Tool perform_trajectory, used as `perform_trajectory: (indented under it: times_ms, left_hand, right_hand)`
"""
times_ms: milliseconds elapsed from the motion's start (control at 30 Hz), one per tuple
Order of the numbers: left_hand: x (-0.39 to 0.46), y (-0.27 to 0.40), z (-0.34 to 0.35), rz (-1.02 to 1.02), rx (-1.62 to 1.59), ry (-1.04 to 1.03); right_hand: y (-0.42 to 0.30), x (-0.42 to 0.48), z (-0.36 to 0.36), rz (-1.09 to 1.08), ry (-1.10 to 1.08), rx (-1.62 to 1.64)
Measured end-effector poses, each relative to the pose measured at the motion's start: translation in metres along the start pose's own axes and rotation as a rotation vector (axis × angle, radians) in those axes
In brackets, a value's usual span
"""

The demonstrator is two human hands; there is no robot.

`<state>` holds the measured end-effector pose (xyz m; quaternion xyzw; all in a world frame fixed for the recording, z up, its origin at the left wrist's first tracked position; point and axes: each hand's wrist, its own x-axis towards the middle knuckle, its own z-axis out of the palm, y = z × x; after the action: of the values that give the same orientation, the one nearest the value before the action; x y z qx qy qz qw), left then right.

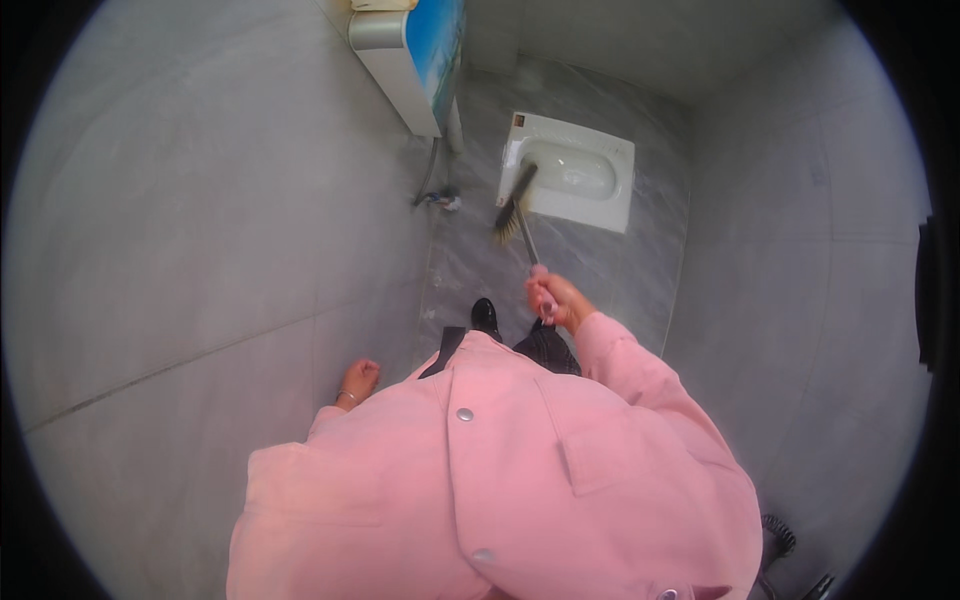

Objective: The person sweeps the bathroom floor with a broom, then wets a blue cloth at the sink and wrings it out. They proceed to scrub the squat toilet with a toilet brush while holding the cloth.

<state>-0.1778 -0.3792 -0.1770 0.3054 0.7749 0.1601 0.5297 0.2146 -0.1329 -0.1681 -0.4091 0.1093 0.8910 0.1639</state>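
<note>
My right hand grips the pink handle of a broom with a metal shaft. Its dark bristle head, pale at the tips, is slightly blurred. The head slants across the near left corner of a white ceramic squat toilet set in the floor. Part of the toilet's rim is hidden behind the bristles. At the left, close to the tiled wall, hangs my left hand with its fingers curled. Nothing shows in it, and a thin bracelet circles the wrist.
A box-shaped tank with a blue picture panel projects from the left wall. Below it run a grey hose and a pipe. Small crumpled scraps lie near the wall's foot. A coiled black hose is at lower right.
</note>
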Motion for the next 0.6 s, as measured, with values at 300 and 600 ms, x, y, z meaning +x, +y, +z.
perform_trajectory:
  times_ms: [300,600]
  left_hand:
    - [0.0,-0.019,0.024,-0.123,-0.117,0.142]
    - [-0.019,0.043,0.113,-0.251,0.069,0.307]
  right_hand:
    - [-0.147,-0.005,0.056,-0.06,-0.217,0.114]
    - [-0.302,0.085,0.08,-0.399,0.381,-0.693]
